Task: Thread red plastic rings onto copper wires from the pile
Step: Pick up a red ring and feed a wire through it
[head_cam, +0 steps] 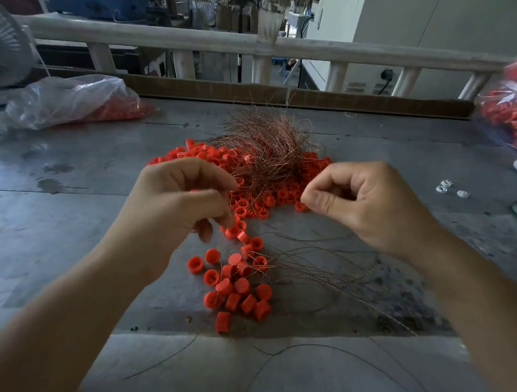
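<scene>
The left hand's [184, 207] fingers [208, 199] are curled in tight, with a sliver of red between them; whether that is a ring I cannot tell. The right hand's [365, 206] fingers [322, 200] are curled too, thumb against forefinger, and I cannot tell whether a wire is pinched there. Both hands hover over the table [67, 194], apart from each other. Just beyond them lies the pile of red rings [193, 153], with a tangle of copper wires [266, 146] on top. Nearer, below the left hand, sits a smaller cluster of rings [236, 289], with loose wires [317, 268] trailing to the right. Far left is a plastic bag [73, 101] holding red pieces; another bag [511, 110] sits at the right edge.
</scene>
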`<action>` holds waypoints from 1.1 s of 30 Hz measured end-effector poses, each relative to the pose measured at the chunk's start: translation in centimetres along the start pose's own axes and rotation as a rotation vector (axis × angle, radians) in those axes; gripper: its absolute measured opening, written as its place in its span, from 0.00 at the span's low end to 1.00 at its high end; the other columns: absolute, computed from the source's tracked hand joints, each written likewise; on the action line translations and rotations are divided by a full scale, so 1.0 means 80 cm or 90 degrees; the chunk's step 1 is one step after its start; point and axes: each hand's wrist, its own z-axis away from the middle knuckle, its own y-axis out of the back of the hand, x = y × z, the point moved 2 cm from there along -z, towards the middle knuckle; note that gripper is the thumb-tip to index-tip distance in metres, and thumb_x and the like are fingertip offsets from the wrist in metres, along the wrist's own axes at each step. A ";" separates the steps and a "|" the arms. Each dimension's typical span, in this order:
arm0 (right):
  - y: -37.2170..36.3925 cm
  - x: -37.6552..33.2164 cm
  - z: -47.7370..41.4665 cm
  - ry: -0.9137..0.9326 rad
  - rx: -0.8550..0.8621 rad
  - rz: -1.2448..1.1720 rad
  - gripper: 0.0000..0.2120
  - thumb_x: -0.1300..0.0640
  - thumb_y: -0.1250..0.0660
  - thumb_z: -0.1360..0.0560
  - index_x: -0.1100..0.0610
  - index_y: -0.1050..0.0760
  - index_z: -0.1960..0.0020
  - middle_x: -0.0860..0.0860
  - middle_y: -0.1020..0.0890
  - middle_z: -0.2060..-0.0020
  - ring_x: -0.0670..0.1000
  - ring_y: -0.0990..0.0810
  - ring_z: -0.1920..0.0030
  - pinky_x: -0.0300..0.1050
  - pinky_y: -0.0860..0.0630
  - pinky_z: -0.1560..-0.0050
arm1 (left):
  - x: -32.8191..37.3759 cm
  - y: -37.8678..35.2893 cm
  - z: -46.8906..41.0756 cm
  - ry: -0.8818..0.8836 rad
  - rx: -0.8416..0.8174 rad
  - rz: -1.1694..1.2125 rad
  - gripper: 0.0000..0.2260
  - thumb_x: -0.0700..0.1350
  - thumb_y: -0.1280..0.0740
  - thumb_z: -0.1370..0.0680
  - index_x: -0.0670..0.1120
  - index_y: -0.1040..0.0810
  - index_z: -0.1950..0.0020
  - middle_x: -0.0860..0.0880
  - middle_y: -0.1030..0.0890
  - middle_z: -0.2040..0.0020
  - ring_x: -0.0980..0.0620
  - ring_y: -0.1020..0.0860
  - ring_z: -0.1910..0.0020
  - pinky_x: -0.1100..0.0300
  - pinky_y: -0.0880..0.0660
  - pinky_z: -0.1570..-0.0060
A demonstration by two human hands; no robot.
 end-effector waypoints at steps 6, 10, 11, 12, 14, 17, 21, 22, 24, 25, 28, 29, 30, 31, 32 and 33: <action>-0.013 0.023 -0.001 -0.094 -0.179 0.195 0.10 0.52 0.30 0.29 0.46 0.26 0.68 0.42 0.25 0.74 0.34 0.27 0.70 0.27 0.32 0.68 | -0.034 -0.005 -0.003 0.012 -0.068 -0.383 0.20 0.37 0.24 0.38 0.63 0.21 0.60 0.58 0.19 0.69 0.59 0.22 0.74 0.64 0.24 0.74; -0.017 0.029 0.001 -0.113 -0.221 0.250 0.09 0.50 0.31 0.29 0.46 0.26 0.67 0.41 0.25 0.70 0.32 0.28 0.68 0.26 0.33 0.67 | -0.037 -0.006 -0.003 0.001 -0.085 -0.383 0.18 0.44 0.24 0.39 0.65 0.22 0.59 0.61 0.19 0.69 0.64 0.22 0.74 0.66 0.25 0.73; -0.017 0.029 0.001 -0.115 -0.226 0.258 0.09 0.50 0.31 0.29 0.46 0.26 0.67 0.41 0.25 0.70 0.33 0.28 0.69 0.25 0.33 0.67 | -0.038 -0.006 -0.005 0.002 -0.079 -0.375 0.14 0.47 0.25 0.39 0.64 0.21 0.60 0.61 0.19 0.69 0.63 0.22 0.73 0.65 0.24 0.71; -0.017 0.030 0.001 -0.118 -0.230 0.262 0.09 0.48 0.31 0.29 0.47 0.26 0.66 0.41 0.24 0.70 0.34 0.27 0.69 0.26 0.33 0.68 | -0.038 -0.005 -0.006 0.004 -0.063 -0.371 0.10 0.51 0.27 0.39 0.63 0.21 0.61 0.60 0.19 0.69 0.62 0.21 0.72 0.62 0.24 0.68; -0.015 0.029 0.001 -0.130 -0.237 0.257 0.10 0.42 0.32 0.31 0.47 0.25 0.65 0.41 0.24 0.69 0.35 0.27 0.69 0.27 0.33 0.69 | -0.035 -0.001 -0.009 -0.004 -0.007 -0.370 0.03 0.51 0.29 0.37 0.57 0.19 0.65 0.59 0.18 0.68 0.58 0.20 0.68 0.58 0.22 0.62; -0.012 0.027 0.000 -0.144 -0.217 0.210 0.20 0.32 0.38 0.40 0.47 0.24 0.64 0.41 0.24 0.71 0.31 0.27 0.69 0.25 0.33 0.71 | -0.029 0.016 -0.016 -0.026 0.109 -0.433 0.08 0.42 0.27 0.33 0.55 0.19 0.66 0.58 0.21 0.72 0.58 0.22 0.67 0.61 0.25 0.62; -0.005 0.026 -0.004 -0.142 -0.143 0.156 0.26 0.29 0.41 0.44 0.49 0.23 0.63 0.43 0.22 0.70 0.34 0.27 0.70 0.26 0.33 0.71 | -0.031 0.049 -0.026 0.014 0.232 -0.524 0.08 0.38 0.27 0.31 0.49 0.17 0.56 0.54 0.22 0.66 0.51 0.24 0.68 0.58 0.28 0.62; -0.004 0.027 -0.004 -0.142 -0.129 0.156 0.25 0.30 0.40 0.42 0.49 0.22 0.63 0.44 0.21 0.70 0.36 0.26 0.70 0.27 0.32 0.71 | -0.033 0.054 -0.028 0.031 0.241 -0.534 0.08 0.38 0.28 0.31 0.48 0.18 0.55 0.51 0.20 0.65 0.47 0.22 0.67 0.56 0.26 0.60; -0.003 0.029 -0.004 -0.145 -0.108 0.170 0.19 0.33 0.37 0.37 0.49 0.23 0.64 0.45 0.20 0.69 0.39 0.24 0.70 0.29 0.31 0.71 | -0.038 0.061 -0.032 0.052 0.244 -0.557 0.09 0.37 0.28 0.31 0.48 0.18 0.54 0.47 0.19 0.62 0.44 0.21 0.64 0.53 0.25 0.57; -0.003 0.029 -0.003 -0.150 -0.102 0.179 0.16 0.36 0.35 0.35 0.48 0.23 0.64 0.44 0.20 0.68 0.40 0.24 0.69 0.31 0.31 0.69 | -0.040 0.062 -0.032 0.058 0.240 -0.565 0.09 0.37 0.27 0.31 0.47 0.18 0.54 0.46 0.19 0.62 0.44 0.21 0.63 0.54 0.25 0.57; -0.003 0.030 -0.003 -0.152 -0.094 0.187 0.11 0.42 0.33 0.31 0.48 0.23 0.64 0.43 0.20 0.66 0.40 0.23 0.64 0.34 0.30 0.64 | -0.044 0.060 -0.032 0.058 0.218 -0.576 0.09 0.38 0.27 0.32 0.47 0.18 0.54 0.49 0.21 0.65 0.46 0.21 0.65 0.61 0.28 0.65; -0.003 0.029 -0.003 -0.153 -0.093 0.187 0.10 0.42 0.33 0.31 0.49 0.22 0.63 0.43 0.20 0.65 0.40 0.23 0.63 0.35 0.29 0.63 | -0.045 0.058 -0.032 0.050 0.216 -0.589 0.09 0.38 0.27 0.32 0.46 0.17 0.52 0.49 0.21 0.64 0.46 0.22 0.63 0.61 0.30 0.63; -0.004 0.029 -0.003 -0.153 -0.093 0.188 0.10 0.43 0.32 0.30 0.49 0.22 0.63 0.43 0.20 0.65 0.41 0.23 0.63 0.35 0.28 0.62 | -0.046 0.057 -0.034 0.041 0.215 -0.610 0.11 0.38 0.28 0.31 0.46 0.18 0.51 0.49 0.22 0.62 0.45 0.23 0.60 0.60 0.31 0.60; -0.004 0.029 -0.003 -0.154 -0.093 0.188 0.10 0.43 0.32 0.30 0.49 0.22 0.63 0.43 0.20 0.65 0.40 0.23 0.63 0.35 0.28 0.62 | -0.047 0.056 -0.036 0.036 0.213 -0.633 0.12 0.38 0.28 0.31 0.46 0.18 0.49 0.48 0.23 0.60 0.45 0.24 0.57 0.59 0.32 0.58; -0.004 0.028 -0.002 -0.156 -0.093 0.189 0.10 0.44 0.32 0.30 0.49 0.22 0.63 0.43 0.20 0.66 0.40 0.23 0.63 0.34 0.29 0.63 | -0.048 0.055 -0.037 0.038 0.208 -0.653 0.12 0.39 0.27 0.31 0.46 0.18 0.49 0.48 0.25 0.59 0.45 0.26 0.56 0.58 0.34 0.57; -0.004 0.028 -0.002 -0.156 -0.094 0.190 0.09 0.44 0.32 0.30 0.49 0.23 0.63 0.43 0.20 0.66 0.40 0.24 0.64 0.33 0.30 0.64 | -0.049 0.053 -0.039 0.045 0.200 -0.665 0.11 0.41 0.27 0.31 0.46 0.18 0.49 0.49 0.27 0.58 0.45 0.27 0.56 0.58 0.35 0.58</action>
